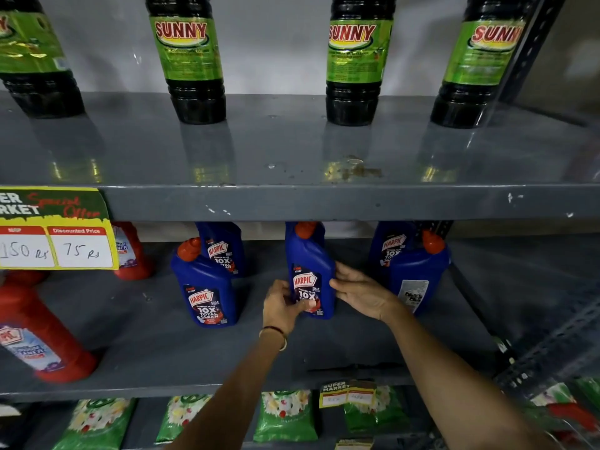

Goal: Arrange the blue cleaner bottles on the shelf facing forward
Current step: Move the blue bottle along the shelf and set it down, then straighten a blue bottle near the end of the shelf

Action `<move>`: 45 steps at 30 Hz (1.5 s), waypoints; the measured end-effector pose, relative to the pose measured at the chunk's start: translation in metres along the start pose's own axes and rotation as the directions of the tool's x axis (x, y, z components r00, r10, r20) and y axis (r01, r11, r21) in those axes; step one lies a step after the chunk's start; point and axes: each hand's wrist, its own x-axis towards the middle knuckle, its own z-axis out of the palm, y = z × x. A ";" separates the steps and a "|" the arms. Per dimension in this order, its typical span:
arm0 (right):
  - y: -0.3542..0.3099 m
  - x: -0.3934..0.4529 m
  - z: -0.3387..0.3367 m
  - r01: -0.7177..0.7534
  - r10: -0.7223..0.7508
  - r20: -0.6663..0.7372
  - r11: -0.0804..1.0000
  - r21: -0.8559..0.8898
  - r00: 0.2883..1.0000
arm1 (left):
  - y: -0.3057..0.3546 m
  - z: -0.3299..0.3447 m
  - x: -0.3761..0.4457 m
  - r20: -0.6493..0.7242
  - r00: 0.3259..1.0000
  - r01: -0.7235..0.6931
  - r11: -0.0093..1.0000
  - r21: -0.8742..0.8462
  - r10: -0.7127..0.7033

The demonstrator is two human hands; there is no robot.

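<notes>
Both hands on one blue bottle at the middle of the grey shelf. Left hand curled around the bottle's lower left edge, thumb lying across the front label, a bracelet on the wrist. Right hand half open, fingertips pressed on the bottle's right side, palm turned toward it. Bottle stands upright, label facing front, red cap up under the shelf above. Left of the left hand, another blue bottle stands with label forward, and a third sits just behind it, further back. Right of the right hand, close by, a blue bottle shows a white back label, so turned away from the front; one more behind it shows its front label. Well left of the hands, red bottles and a yellow price tag hung on the upper shelf edge. Above the hands, dark bottles with green labels in a row. Below the forearms, green packets on the lowest level.
</notes>
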 end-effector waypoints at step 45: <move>0.016 -0.095 -0.123 -0.011 -0.229 -0.560 0.920 -0.392 0.796 | 0.075 0.160 -0.021 0.230 0.972 -0.057 0.996 0.071 0.040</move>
